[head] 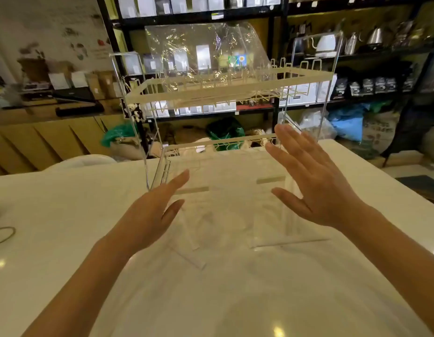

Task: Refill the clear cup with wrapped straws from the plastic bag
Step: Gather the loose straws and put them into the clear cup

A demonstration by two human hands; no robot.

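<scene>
I am watching through the head camera, and I am reading the scene from left to right. The left hand (148,215) is hovering over the white glossy desk (53,215), with its fingers (179,178) straight and spread wide, holding nothing. It is near the left wall of the tall clear acrylic two-tier rack with cream wire shelves (225,91), but I cannot tell whether it is touching it. A crinkled clear plastic bag (201,49) is lying on the upper tier of this rack; I am not seeing any wrapped straws inside it, though the plastic is shiny and hard to read. The right hand (315,186) is also open, its fingers (289,142) wide and straight, holding nothing, close beside the right wall of the rack at the lower tier. Behind everything, the dark metal shelves with packages and kettles (357,45) are filling the background.

The clear cup is not showing anywhere in this view, so I cannot say where it is. In my judgement the refill is not started yet: no straws are in a hand and no cup is present. Everything is left: reaching the bag, taking the straws, finding the cup, filling it.
</scene>
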